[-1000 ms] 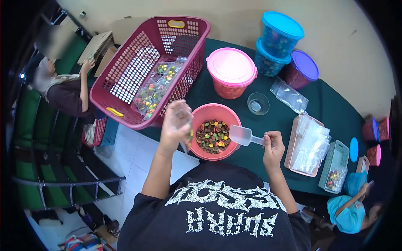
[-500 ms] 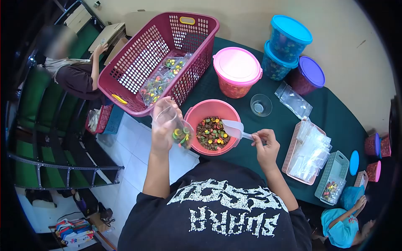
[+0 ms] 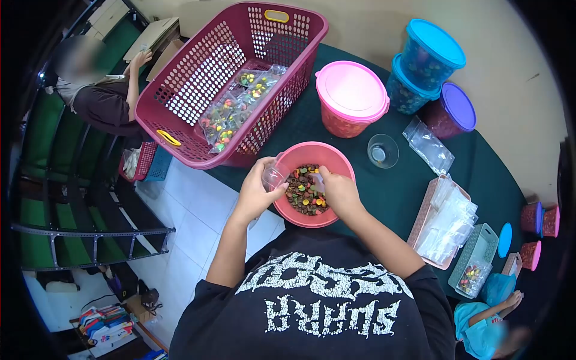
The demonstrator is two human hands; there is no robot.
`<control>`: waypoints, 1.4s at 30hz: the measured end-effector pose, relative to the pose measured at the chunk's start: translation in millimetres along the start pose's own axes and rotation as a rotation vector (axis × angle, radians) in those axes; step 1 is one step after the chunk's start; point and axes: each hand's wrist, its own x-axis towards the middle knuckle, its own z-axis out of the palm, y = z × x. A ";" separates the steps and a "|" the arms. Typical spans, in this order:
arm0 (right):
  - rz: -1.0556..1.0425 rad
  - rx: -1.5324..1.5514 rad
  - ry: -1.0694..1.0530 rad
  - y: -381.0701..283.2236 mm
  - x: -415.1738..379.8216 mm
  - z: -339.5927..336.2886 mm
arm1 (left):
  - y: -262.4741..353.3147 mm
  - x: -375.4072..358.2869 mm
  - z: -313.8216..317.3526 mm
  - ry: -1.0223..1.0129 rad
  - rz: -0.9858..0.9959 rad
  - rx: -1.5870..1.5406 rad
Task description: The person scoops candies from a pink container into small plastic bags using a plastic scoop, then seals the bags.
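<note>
A pink bowl (image 3: 346, 169) holds small brown, yellow, green and reddish pieces (image 3: 307, 198). At its left rim my left hand (image 3: 257, 191) is closed around a clear cup (image 3: 275, 174), tilted with its mouth toward the bowl. What the cup contains is hard to make out. My right hand (image 3: 341, 191) reaches over the bowl's right side, gripping a translucent white scoop (image 3: 318, 181). The scoop's blade is down among the pieces, and the hand hides its handle.
A maroon basket (image 3: 240, 147) with filled clear packets stands behind left. Lidded tubs (image 3: 353, 90) and a clear glass bowl (image 3: 383, 151) are at the back. Rightward sit a tray of clear bags (image 3: 444, 222) and a green tray (image 3: 480, 240). Two other people work at left and lower right.
My left hand has brought the cup down and right to the bowl's rim. My right hand has moved left over the bowl, pushing the scoop into the pieces. The view has shifted slightly.
</note>
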 end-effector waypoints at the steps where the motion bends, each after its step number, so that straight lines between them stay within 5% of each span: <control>1: -0.008 0.035 -0.024 0.5 3.6 5.5 | -1.4 1.1 0.0 0.005 -0.024 -0.031; 10: 0.026 0.110 -0.199 -4.8 13.3 0.4 | -43.4 19.3 1.2 0.192 0.061 0.073; 13: 0.026 0.072 -0.271 0.7 7.6 9.4 | -33.9 19.5 0.7 0.063 -0.187 -0.188; 18: -0.058 0.005 -0.347 17.7 1.0 16.0 | -36.8 18.5 10.9 0.038 -0.084 -0.248; 22: 0.147 0.042 -0.255 18.7 4.9 2.6 | -15.4 12.7 20.2 -0.026 -0.008 -0.327; 25: 0.146 0.169 -0.228 15.5 4.5 7.8 | -7.3 10.1 27.5 -0.173 0.058 -0.324; 36: 0.145 0.729 -0.187 27.4 -11.8 -20.7 | -14.9 6.3 22.8 -0.173 0.015 -0.283; 42: 0.069 0.039 -0.118 17.9 -11.1 -25.2 | -16.2 -0.9 30.4 -0.159 0.017 -0.308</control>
